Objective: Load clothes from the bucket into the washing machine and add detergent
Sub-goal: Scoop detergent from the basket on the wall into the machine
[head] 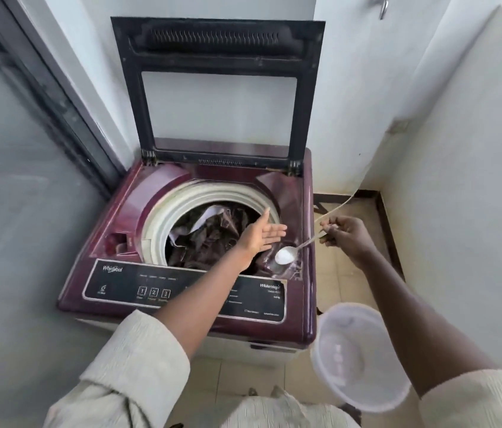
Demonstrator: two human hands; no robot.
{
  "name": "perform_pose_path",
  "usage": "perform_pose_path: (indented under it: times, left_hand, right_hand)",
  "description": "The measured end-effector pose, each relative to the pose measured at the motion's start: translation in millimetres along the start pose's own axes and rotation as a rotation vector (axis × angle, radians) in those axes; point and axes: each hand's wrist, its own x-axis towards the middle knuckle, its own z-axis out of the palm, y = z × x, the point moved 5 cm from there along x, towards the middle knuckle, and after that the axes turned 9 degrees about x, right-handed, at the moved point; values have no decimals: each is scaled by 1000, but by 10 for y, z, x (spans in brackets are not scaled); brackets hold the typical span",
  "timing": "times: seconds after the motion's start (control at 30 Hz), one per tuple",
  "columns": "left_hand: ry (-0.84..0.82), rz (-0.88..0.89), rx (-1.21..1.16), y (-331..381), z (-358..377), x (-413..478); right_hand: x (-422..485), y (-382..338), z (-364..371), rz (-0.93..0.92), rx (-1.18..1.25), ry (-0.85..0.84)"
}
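A maroon top-loading washing machine (132, 205) stands with its dark-framed lid (215, 88) raised upright. Dark clothes with some white fabric (209, 233) fill the drum. My right hand (347, 237) grips a metal spoon (302, 244) heaped with white detergent powder (285, 256), held over the machine's front right corner beside the drum opening. My left hand (262, 234) is flat and open, palm up, over the drum's right rim, just left of the spoon. A translucent white plastic container (357, 356) appears below my right forearm; what supports it is hidden.
A glass sliding door (12, 180) runs along the left. White walls close in behind and on the right. A thin white hose (345, 202) crosses the tiled floor (348, 279) to the right of the machine. The control panel (126, 282) faces me.
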Motion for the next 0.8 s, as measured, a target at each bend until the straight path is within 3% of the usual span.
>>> perform_pose_path:
  times: [0.13,0.3,0.53,0.7,0.8]
  left_hand:
    - [11,3,-45,-70,48,54]
    - [39,29,-122,-153,52,65]
    - [101,56,-174,-200,76,11]
    - [97,58,-153,-182,81,-5]
    - [95,61,-134,-169,86,-4]
  right_hand:
    - [56,-144,56,-35,-90,-73]
    - [139,-521,240,-165,-383,-223]
    - [-157,-786,632,-484,-839,-430]
    - [-715,-709,745,-736,-837,-484]
    - [-888,-497,685,-734,-925,-425]
